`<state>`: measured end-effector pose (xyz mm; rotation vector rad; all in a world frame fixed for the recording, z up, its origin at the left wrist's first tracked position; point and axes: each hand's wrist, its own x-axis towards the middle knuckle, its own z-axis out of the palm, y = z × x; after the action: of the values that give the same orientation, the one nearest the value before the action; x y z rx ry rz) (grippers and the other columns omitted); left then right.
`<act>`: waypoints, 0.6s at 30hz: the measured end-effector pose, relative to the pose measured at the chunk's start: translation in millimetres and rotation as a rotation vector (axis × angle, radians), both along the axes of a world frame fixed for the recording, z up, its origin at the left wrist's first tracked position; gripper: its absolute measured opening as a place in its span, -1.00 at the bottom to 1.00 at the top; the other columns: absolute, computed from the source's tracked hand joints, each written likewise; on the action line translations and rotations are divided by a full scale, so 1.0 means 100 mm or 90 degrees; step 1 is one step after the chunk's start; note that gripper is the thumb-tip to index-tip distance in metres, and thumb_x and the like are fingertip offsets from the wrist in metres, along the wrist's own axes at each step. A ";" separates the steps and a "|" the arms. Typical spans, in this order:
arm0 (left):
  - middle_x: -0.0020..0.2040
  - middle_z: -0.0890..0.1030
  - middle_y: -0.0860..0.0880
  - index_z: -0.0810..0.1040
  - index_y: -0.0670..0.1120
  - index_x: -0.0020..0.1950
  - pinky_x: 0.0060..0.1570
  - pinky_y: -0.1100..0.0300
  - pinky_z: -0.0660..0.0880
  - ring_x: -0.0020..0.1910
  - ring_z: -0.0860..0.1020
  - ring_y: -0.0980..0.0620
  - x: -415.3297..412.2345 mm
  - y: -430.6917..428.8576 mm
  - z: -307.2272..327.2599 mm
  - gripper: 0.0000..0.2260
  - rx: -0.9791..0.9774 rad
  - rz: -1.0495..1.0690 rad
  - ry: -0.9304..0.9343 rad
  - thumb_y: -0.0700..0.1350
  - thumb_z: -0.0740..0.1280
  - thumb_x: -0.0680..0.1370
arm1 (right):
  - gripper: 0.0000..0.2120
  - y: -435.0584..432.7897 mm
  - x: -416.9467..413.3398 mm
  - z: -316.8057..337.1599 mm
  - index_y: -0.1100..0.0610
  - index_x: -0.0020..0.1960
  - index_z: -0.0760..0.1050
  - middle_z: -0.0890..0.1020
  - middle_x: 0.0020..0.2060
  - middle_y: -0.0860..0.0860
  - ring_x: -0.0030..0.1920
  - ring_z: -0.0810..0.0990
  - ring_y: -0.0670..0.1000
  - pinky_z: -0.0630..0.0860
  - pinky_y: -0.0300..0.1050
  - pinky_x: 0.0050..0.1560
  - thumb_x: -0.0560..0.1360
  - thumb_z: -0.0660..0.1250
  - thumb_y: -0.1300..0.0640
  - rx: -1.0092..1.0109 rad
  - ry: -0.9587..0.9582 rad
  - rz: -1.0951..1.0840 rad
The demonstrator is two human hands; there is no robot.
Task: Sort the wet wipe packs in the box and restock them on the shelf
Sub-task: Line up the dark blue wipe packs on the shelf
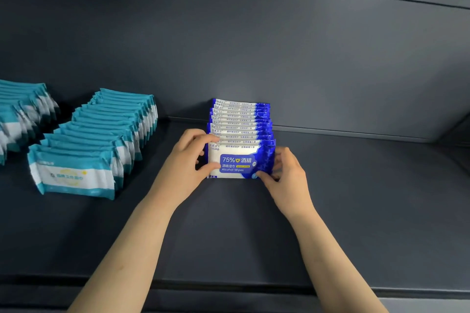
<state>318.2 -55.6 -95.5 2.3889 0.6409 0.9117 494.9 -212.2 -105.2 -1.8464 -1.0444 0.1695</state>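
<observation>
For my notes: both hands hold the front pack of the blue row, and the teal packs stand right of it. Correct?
Not quite. In the head view the teal packs stand left of the blue row, not right. The left hand and right hand do hold the front pack.

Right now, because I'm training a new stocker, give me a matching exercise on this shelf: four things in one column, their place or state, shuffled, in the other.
Things:
1. front blue-and-white plastic alcohol wipe pack
2. near row of teal-and-white plastic wipe packs
3. blurred teal-and-white row of packs
4. right hand

Places or states:
A. at the picture's far left edge
B. grips the blue pack's right end
C. held at both ends
D. untouched, just left of the left hand

Pairs: 1-C, 2-D, 3-A, 4-B.
</observation>
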 end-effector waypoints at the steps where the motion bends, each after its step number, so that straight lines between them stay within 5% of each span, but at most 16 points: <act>1: 0.25 0.34 0.18 0.48 0.04 0.29 -0.11 0.32 0.48 -0.05 0.47 0.21 0.00 0.00 0.00 -0.54 0.009 0.005 0.006 -0.08 0.53 0.44 | -0.50 0.00 0.01 0.00 -0.23 0.01 0.34 0.55 -0.03 -0.12 -0.08 0.55 -0.09 0.50 -0.39 -0.13 0.41 0.52 0.26 0.000 0.001 0.002; 8: 0.25 0.31 0.18 0.46 0.02 0.31 -0.06 0.06 0.60 0.05 0.42 0.18 -0.02 -0.02 0.01 -0.53 0.051 0.032 0.033 -0.03 0.52 0.45 | -0.52 -0.02 0.10 -0.02 -0.10 0.06 0.32 0.55 -0.04 -0.15 -0.02 0.52 -0.04 0.48 -0.24 -0.11 0.38 0.55 0.18 -0.025 -0.023 0.019; 18: 0.29 0.42 -0.01 0.48 -0.07 0.32 -0.23 0.04 0.57 0.14 0.50 -0.04 -0.03 -0.09 0.08 -0.53 0.189 0.064 0.105 -0.02 0.50 0.45 | -0.50 -0.02 0.10 -0.02 -0.06 0.10 0.27 0.49 -0.14 -0.18 -0.13 0.50 -0.04 0.41 -0.27 -0.20 0.39 0.55 0.14 -0.046 -0.051 0.008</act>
<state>314.8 -64.3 -87.0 2.7406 0.7368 0.9106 504.5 -214.3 -107.7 -1.9251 -1.1181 0.1437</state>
